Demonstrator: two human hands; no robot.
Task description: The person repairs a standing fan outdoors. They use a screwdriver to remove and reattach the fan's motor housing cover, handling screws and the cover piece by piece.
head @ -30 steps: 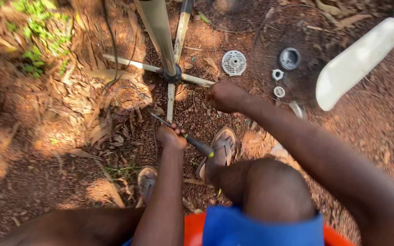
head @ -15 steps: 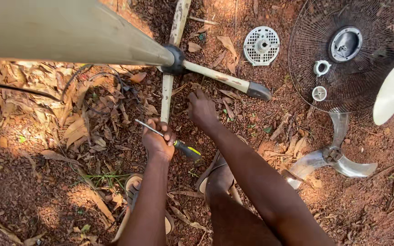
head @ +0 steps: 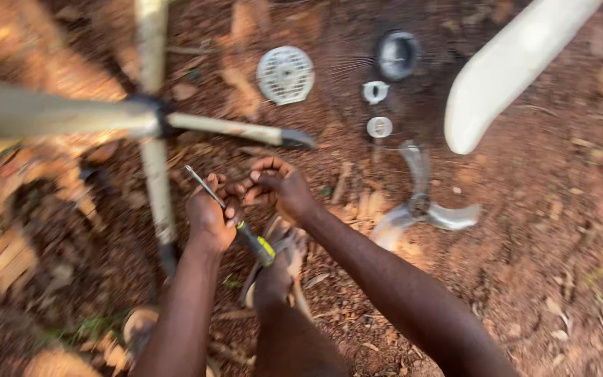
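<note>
Both hands meet: left hand (head: pixel 211 215) grips screwdriver (head: pixel 235 218) mid-shaft, right hand (head: pixel 279 187) fingers curled at it. Stiff, light; hold handle.

Both bare forearms are extended forward from the bottom edge and converge at centre frame. The left hand (head: pixel 211 213) is closed in a fist-like grip, knuckles up. The right hand (head: pixel 278 187) is curled just beside it, fingers bent inward, fingertips meeting the left hand's. A bent knee is seen between the forearms. Slight motion blur is noted.
</note>
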